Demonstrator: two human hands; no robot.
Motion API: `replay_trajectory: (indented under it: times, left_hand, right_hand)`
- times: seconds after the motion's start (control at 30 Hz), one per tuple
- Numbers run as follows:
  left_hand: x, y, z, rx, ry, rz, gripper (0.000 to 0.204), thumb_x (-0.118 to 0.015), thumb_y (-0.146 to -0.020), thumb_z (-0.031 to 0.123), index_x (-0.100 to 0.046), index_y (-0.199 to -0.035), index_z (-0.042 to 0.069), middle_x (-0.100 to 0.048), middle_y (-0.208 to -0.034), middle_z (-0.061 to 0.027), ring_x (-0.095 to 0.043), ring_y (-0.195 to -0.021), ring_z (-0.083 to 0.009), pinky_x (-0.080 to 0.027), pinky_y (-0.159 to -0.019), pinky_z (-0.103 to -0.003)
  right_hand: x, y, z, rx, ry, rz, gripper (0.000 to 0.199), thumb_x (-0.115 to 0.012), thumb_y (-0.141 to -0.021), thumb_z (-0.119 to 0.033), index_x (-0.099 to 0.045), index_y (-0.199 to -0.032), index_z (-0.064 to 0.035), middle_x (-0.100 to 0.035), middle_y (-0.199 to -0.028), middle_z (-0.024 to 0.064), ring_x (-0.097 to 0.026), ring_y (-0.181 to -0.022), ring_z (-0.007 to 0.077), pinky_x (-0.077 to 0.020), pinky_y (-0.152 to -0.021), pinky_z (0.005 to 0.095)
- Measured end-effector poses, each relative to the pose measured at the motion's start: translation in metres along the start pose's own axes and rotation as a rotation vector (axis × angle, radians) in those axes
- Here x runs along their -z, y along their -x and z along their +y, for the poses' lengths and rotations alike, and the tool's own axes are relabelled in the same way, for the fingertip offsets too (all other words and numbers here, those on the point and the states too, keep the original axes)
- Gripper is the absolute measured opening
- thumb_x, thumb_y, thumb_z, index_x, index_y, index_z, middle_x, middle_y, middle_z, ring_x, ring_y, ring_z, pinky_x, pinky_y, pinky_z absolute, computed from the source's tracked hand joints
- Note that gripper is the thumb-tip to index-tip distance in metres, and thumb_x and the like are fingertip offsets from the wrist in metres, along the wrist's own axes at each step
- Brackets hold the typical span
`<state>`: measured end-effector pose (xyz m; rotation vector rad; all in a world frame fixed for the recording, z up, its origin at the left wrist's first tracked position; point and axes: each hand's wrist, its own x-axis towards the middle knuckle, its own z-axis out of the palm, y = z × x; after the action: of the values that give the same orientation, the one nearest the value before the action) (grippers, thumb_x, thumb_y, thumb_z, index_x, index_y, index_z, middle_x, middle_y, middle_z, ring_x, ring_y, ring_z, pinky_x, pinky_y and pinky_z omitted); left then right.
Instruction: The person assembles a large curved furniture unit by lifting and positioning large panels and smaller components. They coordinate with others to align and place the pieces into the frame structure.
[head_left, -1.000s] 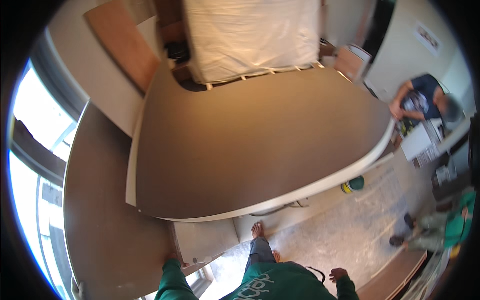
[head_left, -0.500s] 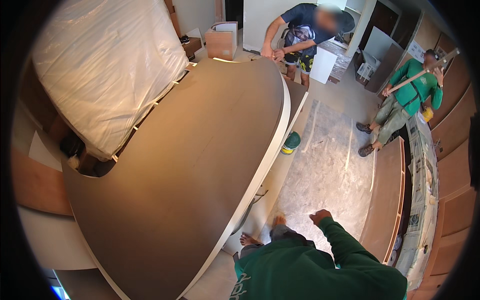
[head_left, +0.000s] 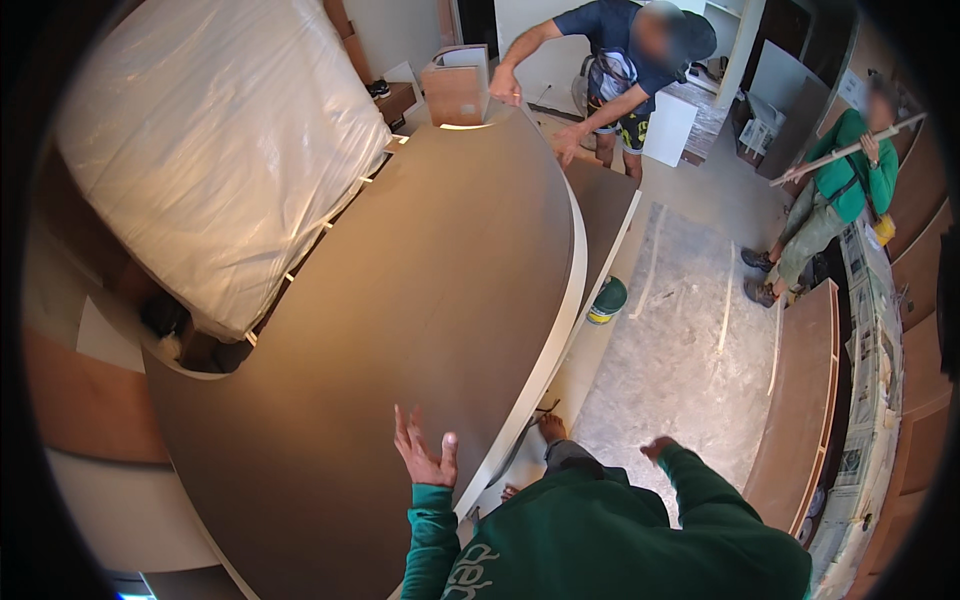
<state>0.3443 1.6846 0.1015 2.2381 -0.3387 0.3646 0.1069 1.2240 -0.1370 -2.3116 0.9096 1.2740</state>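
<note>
Right now my left hand (head_left: 428,455) lies flat and spread on the big brown curved panel (head_left: 420,300), fingers fanned wide, holding nothing, just pressing near the panel's pale right edge at lower centre of the frame. My right hand (head_left: 657,447) hangs off to the right over the dusty floor (head_left: 690,330), loosely curled and empty as far as I can tell, well apart from the panel. The panel fills the middle of the frame, its long axis running from lower left up toward top centre, so it stretches up and away from my left hand, which is clearly the nearer one. At its far end a person in a blue shirt (head_left: 610,50) leans over a small wooden box (head_left: 457,88). A plastic-wrapped mattress (head_left: 220,140) lies along the panel's upper left side; a green bucket (head_left: 606,299) stands just beside the right edge.
</note>
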Motion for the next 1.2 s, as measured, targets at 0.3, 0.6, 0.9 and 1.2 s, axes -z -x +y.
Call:
replay_trajectory:
  times: [0.3,0.6,0.9,1.2]
  left_hand:
    - [-0.056,-0.121,0.089,0.276,0.667,0.057,0.085,-0.024,-0.089,0.070,-0.033,-0.142,0.004,-0.027,-0.149,-0.0198,-0.026,-0.136,-0.0348,-0.021,-0.108,-0.052]
    - [-0.080,-0.160,0.111,0.479,1.528,-0.444,0.103,-0.021,-0.075,0.085,-0.016,-0.149,0.013,-0.023,-0.153,-0.0129,-0.024,-0.138,-0.0286,-0.021,-0.107,-0.051]
    - [-0.045,-0.144,0.165,0.697,1.373,-0.430,0.101,-0.025,-0.076,0.085,-0.039,-0.140,0.008,-0.039,-0.143,-0.0169,-0.046,-0.120,-0.0300,-0.035,-0.099,-0.047]
    - [-0.054,-0.037,-0.025,1.059,0.822,-0.357,0.091,-0.026,-0.081,0.081,-0.049,-0.131,0.010,-0.054,-0.128,-0.0123,-0.056,-0.101,-0.0301,-0.042,-0.087,-0.043]
  right_hand:
    - [0.205,0.059,-0.270,1.112,-0.398,0.553,0.060,-0.058,-0.088,-0.044,-0.049,-0.126,0.0022,-0.057,-0.115,0.0245,-0.055,-0.108,0.0385,-0.0419,-0.096,0.0429]
    - [0.273,0.243,-0.389,1.781,-0.364,0.831,0.070,-0.058,-0.084,-0.043,-0.033,-0.143,-0.0155,-0.029,-0.146,0.0193,-0.028,-0.133,0.0432,-0.0233,-0.104,0.0623]
    - [0.291,-0.065,-0.298,0.718,0.019,0.385,0.060,-0.041,-0.091,-0.053,-0.053,-0.124,-0.0045,-0.060,-0.114,0.0210,-0.061,-0.099,0.0371,-0.0481,-0.084,0.0486]
    - [0.062,-0.039,0.023,-0.265,-0.313,0.067,0.055,-0.060,-0.077,-0.052,-0.067,-0.105,-0.0051,-0.064,-0.111,0.0191,-0.058,-0.111,0.0325,-0.0458,-0.094,0.0399]
